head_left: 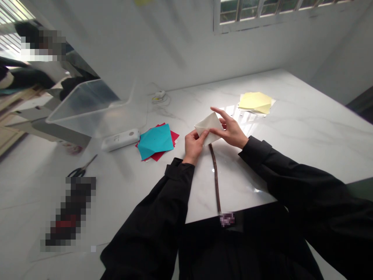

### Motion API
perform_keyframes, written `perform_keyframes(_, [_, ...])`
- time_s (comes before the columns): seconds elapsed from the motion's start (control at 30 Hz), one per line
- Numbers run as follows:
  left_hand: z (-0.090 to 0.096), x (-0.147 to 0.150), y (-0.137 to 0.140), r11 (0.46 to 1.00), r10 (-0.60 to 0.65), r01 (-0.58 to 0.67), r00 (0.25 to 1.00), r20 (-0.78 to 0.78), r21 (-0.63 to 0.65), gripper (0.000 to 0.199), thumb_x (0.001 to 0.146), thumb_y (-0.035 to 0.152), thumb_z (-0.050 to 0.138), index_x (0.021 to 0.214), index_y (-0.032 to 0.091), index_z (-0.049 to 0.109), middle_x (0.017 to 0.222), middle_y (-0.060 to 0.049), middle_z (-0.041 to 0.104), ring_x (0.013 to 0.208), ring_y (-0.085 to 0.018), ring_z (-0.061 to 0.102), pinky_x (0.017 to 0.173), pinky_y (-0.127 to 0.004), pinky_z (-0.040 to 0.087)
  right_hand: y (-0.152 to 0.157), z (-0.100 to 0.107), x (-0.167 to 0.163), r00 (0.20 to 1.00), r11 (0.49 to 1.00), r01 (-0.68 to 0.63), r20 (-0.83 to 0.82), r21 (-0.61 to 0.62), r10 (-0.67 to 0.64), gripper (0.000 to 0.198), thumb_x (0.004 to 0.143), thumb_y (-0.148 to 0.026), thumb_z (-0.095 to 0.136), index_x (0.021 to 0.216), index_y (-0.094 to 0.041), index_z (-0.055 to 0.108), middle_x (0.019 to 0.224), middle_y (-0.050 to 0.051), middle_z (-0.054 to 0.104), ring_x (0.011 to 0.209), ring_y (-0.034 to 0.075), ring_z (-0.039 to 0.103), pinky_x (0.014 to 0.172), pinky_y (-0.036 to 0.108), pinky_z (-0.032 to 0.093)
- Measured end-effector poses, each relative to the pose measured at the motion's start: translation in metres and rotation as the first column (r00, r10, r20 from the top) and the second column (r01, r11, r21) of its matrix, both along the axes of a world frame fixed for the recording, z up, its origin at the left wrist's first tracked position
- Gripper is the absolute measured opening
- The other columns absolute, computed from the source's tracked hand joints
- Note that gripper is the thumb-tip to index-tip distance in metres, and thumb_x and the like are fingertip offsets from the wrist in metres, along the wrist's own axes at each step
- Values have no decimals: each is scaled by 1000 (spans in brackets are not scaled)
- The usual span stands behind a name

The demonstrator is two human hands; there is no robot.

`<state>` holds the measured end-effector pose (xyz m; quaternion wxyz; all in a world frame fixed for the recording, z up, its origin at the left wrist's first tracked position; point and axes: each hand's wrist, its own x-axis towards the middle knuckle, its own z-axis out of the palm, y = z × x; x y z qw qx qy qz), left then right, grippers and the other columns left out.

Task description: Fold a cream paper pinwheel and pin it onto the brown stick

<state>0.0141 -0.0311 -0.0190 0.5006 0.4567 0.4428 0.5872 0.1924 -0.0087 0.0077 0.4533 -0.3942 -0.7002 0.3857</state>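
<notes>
Both of my hands hold a folded white paper (207, 123) just above the white marble table (305, 128). My left hand (194, 146) pinches its lower left edge between thumb and fingers. My right hand (231, 130) grips the right side, with the index finger stretched along the top fold. A thin dark brown stick (215, 179) lies on the table below the paper and runs toward the near edge.
A teal paper on red sheets (155, 142) lies left of my hands, beside a white device (121, 139). A clear plastic bin (96, 107) stands behind it. Scissors (81, 169) lie further left. Yellow papers (255, 103) rest at the back right. A person sits at far left.
</notes>
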Motion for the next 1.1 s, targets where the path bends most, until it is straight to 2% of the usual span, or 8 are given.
perform_keyframes(0.27, [-4,-1,3,1000,-2,2,1000,-1,25,46,72,54,92,94,15,81,90,-6,80,83,-19,70,80,-30,54,12,-20,0,997,1000,7,-75,20,-6,79,86,-57,82,151,-27,48,101,5,72,78,23,69,82,49,67])
perform_keyframes(0.6, [-4,0,3,1000,4,-4,1000,11,24,46,71,54,92,93,15,82,87,-5,79,80,-18,70,78,-30,54,11,-15,-6,988,1000,-6,-154,-12,4,63,79,-66,85,117,-22,61,104,9,75,97,27,73,85,45,65])
perform_keyframes(1.1, [-4,0,4,999,12,-12,1000,21,33,46,70,52,93,95,15,81,92,-7,81,84,-20,72,84,-33,57,10,-15,-5,995,1000,-5,-102,6,5,50,83,-64,82,100,-22,61,95,6,73,88,24,69,83,47,65])
